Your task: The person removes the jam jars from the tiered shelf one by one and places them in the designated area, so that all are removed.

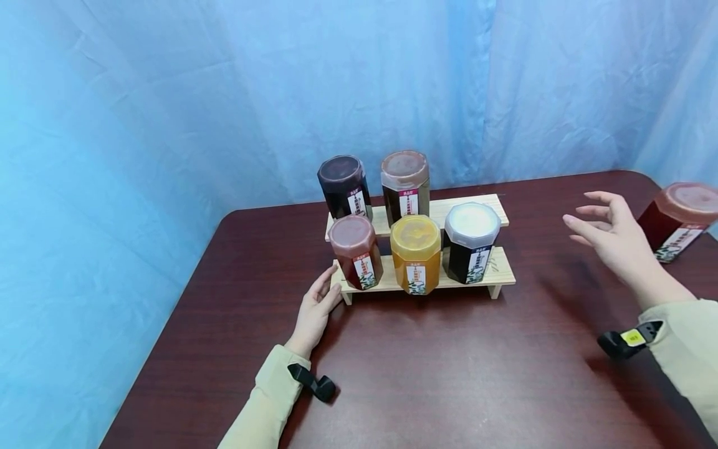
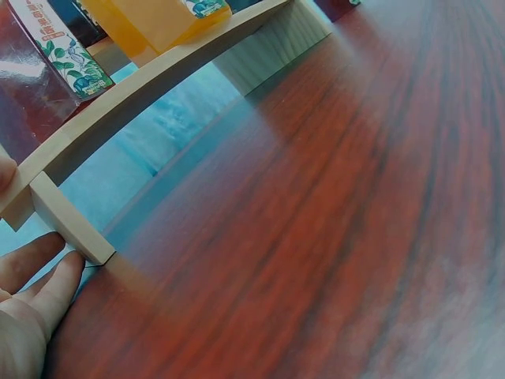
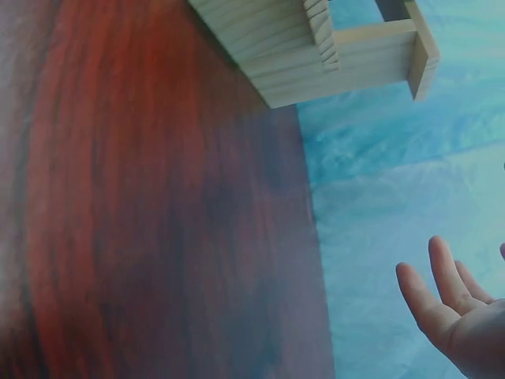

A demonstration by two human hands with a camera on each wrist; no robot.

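A two-tier wooden rack stands on the table. On its upper tier are a dark purple jar and a brown jar. The lower tier bears a red jar, a yellow jar and a dark jar with a whitish lid. My left hand holds the rack's left end; in the left wrist view its fingers touch the end leg. Raised and holding nothing, my right hand has its fingers spread, beside another dark red jar at the far right.
The dark reddish-brown table ends at the back against a light blue curtain, which also hangs along the left side. Black straps with small cameras sit on both wrists.
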